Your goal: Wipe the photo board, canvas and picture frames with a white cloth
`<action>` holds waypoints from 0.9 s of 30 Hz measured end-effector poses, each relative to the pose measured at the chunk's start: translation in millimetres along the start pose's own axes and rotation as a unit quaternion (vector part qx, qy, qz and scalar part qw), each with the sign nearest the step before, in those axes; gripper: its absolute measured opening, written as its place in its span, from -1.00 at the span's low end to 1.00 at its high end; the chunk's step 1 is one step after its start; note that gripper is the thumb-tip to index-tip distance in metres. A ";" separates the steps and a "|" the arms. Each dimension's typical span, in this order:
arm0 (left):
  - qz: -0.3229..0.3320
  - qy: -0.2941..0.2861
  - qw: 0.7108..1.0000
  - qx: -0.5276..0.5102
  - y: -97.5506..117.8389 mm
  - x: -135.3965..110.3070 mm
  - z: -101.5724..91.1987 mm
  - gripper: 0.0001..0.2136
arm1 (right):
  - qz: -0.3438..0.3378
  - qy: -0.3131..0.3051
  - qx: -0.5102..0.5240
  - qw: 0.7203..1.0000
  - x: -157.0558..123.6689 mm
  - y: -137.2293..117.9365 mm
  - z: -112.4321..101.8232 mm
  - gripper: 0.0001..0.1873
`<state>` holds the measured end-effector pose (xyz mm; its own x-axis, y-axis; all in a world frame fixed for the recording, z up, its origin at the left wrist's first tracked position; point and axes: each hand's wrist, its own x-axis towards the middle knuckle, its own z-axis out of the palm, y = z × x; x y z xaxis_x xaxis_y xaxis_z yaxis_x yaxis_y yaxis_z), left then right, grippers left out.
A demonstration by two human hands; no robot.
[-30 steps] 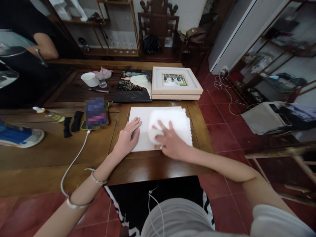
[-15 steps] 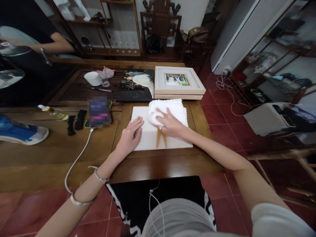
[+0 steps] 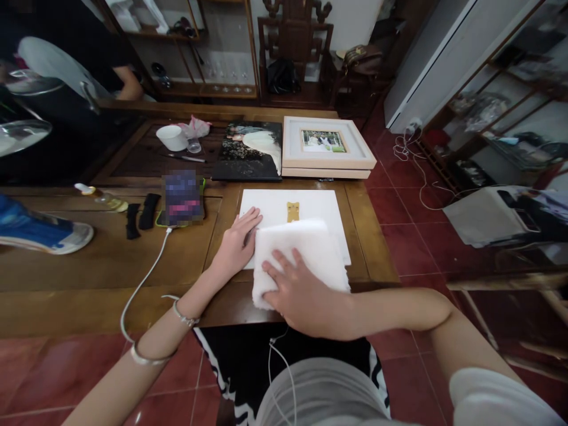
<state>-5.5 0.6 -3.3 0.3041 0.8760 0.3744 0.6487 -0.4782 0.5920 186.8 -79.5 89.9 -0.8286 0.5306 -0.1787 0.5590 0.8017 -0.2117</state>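
My left hand point(image 3: 239, 239) lies flat on the left edge of a white rectangular board point(image 3: 264, 207), fingers stretched out. My right hand point(image 3: 295, 287) presses on a thick, fluffy white cloth point(image 3: 319, 242), its fingers spread over the top and its thumb at the near left edge. The cloth covers the near part of the board and hangs past its front edge. A flat gold piece point(image 3: 293, 211) with a cat-ear top shows on the board beyond the cloth. Its lower part is hidden.
Behind the board lie a dark photo panel point(image 3: 248, 154) and stacked pale-framed pictures point(image 3: 328, 163). To the left are a charging phone point(image 3: 181, 198), black strips point(image 3: 148, 212), a dropper bottle point(image 3: 104, 198), a blue shoe point(image 3: 39, 228) and a white cup point(image 3: 172, 138). Another person's arm point(image 3: 128, 83) is at far left.
My right hand has drawn the cloth toward me, from the board's far right to its near edge. The gold piece's top is now uncovered and its legs covered. My left hand stayed put.
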 end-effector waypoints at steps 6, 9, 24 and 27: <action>-0.001 0.010 1.000 -0.008 -0.2 0.3 0.8 -0.64 | 0.050 0.055 0.022 0.997 33.6 66.7 -15.7 -0.67; -0.003 0.018 1.000 -0.009 0.8 0.4 1.1 -0.65 | 0.091 0.093 0.004 0.991 52.9 97.2 -15.1 -0.66; 0.007 0.008 1.000 -0.011 -4.5 0.1 1.1 -0.61 | -0.007 -0.010 -0.016 1.000 4.5 0.6 -5.7 -0.65; 0.005 0.010 1.000 -0.016 -3.7 0.1 0.9 -0.61 | 0.011 0.024 -0.003 1.000 18.3 28.8 -6.8 -0.64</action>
<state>-7.2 2.5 -6.1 0.2961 0.8702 0.3937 0.6234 -0.4884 0.6106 187.5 -44.8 87.1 -0.8163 0.5611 -0.1373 0.5776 0.7909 -0.2022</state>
